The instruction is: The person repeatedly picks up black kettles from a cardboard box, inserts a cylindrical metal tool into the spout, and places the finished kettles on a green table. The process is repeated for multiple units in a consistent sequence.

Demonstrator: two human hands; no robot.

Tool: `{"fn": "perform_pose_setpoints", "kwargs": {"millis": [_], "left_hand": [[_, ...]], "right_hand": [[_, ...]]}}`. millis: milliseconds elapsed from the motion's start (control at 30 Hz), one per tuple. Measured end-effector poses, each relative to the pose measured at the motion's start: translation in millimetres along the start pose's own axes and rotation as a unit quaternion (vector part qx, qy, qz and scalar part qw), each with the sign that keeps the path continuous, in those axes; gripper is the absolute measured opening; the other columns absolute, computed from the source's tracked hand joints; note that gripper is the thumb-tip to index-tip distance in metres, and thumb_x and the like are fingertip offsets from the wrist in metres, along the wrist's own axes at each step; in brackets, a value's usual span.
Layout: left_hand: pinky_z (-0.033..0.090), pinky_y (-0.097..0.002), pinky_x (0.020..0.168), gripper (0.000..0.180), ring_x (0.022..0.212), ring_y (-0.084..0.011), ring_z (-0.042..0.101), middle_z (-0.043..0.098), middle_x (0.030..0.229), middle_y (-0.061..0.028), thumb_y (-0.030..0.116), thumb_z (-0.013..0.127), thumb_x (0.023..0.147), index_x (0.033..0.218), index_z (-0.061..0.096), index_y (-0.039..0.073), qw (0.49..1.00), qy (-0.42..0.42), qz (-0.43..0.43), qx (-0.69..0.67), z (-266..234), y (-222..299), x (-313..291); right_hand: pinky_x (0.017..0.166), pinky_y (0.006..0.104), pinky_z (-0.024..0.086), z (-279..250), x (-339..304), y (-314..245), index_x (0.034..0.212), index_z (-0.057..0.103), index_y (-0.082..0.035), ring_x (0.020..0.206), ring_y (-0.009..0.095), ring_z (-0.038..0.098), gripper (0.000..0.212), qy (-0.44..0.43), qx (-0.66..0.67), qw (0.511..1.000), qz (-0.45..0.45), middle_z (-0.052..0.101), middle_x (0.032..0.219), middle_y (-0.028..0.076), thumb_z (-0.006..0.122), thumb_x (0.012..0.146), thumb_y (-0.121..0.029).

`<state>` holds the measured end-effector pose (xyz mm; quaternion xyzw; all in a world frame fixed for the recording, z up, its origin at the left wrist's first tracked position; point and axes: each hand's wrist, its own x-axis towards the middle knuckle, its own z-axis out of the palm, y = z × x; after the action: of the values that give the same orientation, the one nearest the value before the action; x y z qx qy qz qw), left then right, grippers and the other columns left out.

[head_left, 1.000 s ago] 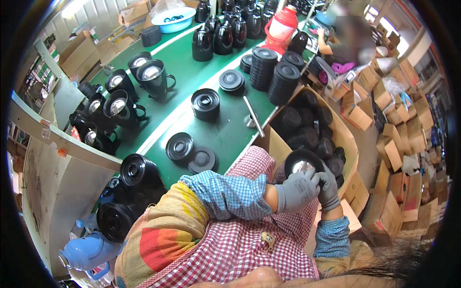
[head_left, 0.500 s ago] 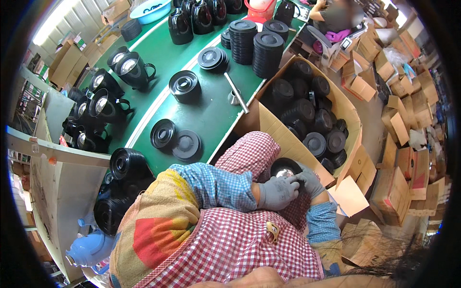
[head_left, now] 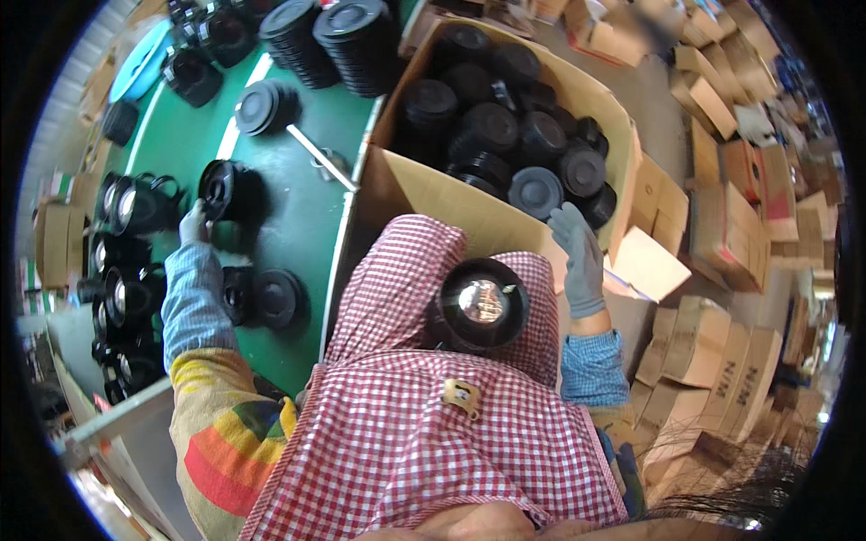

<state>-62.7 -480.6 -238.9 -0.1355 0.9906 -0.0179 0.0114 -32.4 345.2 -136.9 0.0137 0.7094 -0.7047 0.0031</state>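
Note:
A black mug [head_left: 454, 331] with a shiny metallic inside rests in my lap between my thighs, its mouth facing up. My gloved left hand [head_left: 194, 223] reaches out over the green table and grips the edge of a round black lid [head_left: 216, 187], which looks tipped up, perhaps with others stacked behind it. Beside the cardboard box, my gloved right hand [head_left: 579, 257] is raised with fingers stretched and nothing in it. Its fingertips are close to a black lid [head_left: 536, 192] in the box.
The cardboard box [head_left: 433, 187] is full of black lids. On the green table [head_left: 298, 225] lie a metal rod [head_left: 322, 159], more lids [head_left: 280, 298] and tall lid stacks [head_left: 356, 45]. Several black mugs [head_left: 140, 207] stand at the left. Cardboard cartons [head_left: 704, 352] crowd the right.
Both hands have left the mug, which now sits in my lap. My left hand has gone out to the lid on the table; my right has moved up beside the box. The view has shifted.

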Motion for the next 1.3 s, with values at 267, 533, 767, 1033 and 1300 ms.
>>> {"fn": "perform_pose_setpoints", "kwargs": {"millis": [267, 533, 767, 1033, 1300], "left_hand": [[0.051, -0.0341, 0.093, 0.041, 0.104, -0.0200, 0.063, 0.066, 0.121, -0.0141, 0.033, 0.051, 0.107, 0.127, 0.060, -0.001, 0.869, 0.214, -0.056, -0.443, -88, 129, 24], [0.051, -0.0385, 0.097, 0.037, 0.115, -0.0283, 0.061, 0.060, 0.126, -0.0164, 0.015, 0.061, 0.101, 0.133, 0.053, -0.002, 0.695, 0.271, 0.478, -0.464, -204, 484, -139], [0.037, -0.0437, 0.115, 0.060, 0.132, -0.0345, 0.053, 0.055, 0.141, -0.0218, 0.045, 0.028, 0.111, 0.139, 0.054, -0.002, 0.547, -0.244, 0.499, -0.626, -186, 500, -167], [0.043, -0.0436, 0.109, 0.047, 0.121, -0.0351, 0.060, 0.061, 0.131, -0.0230, 0.028, 0.039, 0.109, 0.115, 0.071, -0.006, 0.547, -0.204, 0.537, -0.609, -140, 509, -178], [0.046, -0.0444, 0.106, 0.037, 0.119, -0.0359, 0.062, 0.065, 0.124, -0.0215, 0.019, 0.047, 0.104, 0.112, 0.073, -0.005, 0.522, -0.131, 0.574, -0.617, -126, 510, -171]], "right_hand": [[0.114, 0.0373, 0.042, 13, 8, -35, 0.142, 0.053, 0.005, 0.131, 0.025, 0.057, 0.044, 0.000, 0.027, 0.996, -0.080, 0.060, 0.140, 0.017, 0.047, 0.109, -0.024], [0.103, 0.0409, 0.049, 79, -13, -71, 0.146, 0.042, -0.005, 0.120, 0.039, 0.062, 0.056, -0.151, -0.115, 0.947, -0.258, 0.061, 0.131, 0.021, 0.063, 0.094, -0.009], [0.114, 0.0469, 0.040, 42, -45, -59, 0.098, 0.077, 0.000, 0.116, 0.032, 0.066, 0.031, -0.129, 0.050, 0.985, -0.101, 0.071, 0.120, 0.018, 0.061, 0.096, -0.027], [0.116, 0.0547, 0.035, 38, -56, -31, 0.088, 0.078, -0.006, 0.115, 0.031, 0.065, 0.014, -0.185, -0.108, 0.933, -0.289, 0.074, 0.109, 0.012, 0.069, 0.084, -0.016], [0.113, 0.0540, 0.040, 46, -54, -29, 0.079, 0.078, -0.008, 0.113, 0.031, 0.066, 0.005, -0.158, -0.187, 0.923, -0.297, 0.075, 0.104, 0.009, 0.075, 0.075, -0.009]]}}
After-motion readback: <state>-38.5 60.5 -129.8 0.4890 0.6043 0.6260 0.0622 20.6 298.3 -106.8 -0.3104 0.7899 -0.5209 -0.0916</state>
